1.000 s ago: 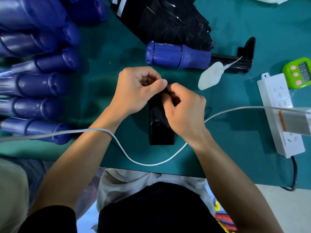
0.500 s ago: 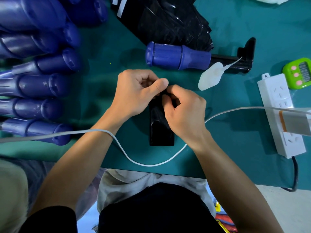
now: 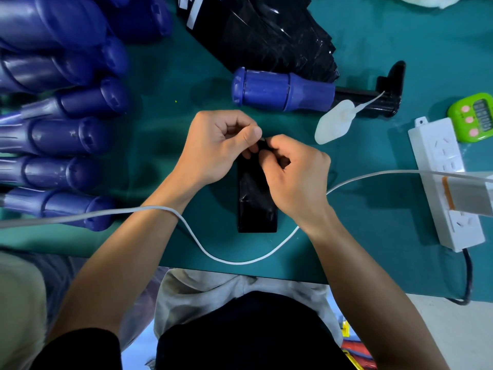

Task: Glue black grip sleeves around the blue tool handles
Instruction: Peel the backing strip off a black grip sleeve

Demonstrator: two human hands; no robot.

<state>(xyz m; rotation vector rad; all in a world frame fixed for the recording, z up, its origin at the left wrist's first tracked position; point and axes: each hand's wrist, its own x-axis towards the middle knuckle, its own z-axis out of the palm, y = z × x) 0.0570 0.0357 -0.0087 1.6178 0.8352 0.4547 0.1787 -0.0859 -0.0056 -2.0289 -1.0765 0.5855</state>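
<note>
Black and glossy, a flat rectangular grip sleeve (image 3: 256,198) lies mid-frame on the teal bench (image 3: 373,236). Left hand (image 3: 217,146) and right hand (image 3: 294,172) both pinch its far end with curled fingers. Just above lies a blue ribbed plastic tool handle (image 3: 282,90); more blue handles (image 3: 61,134) crowd the left edge.

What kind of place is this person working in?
Probably a small workshop assembly bench: many identical blue handles lie in a row at left, a pile of black sleeves lies at the far side, and the left hand and right hand pinch one sleeve near a power strip.
</note>
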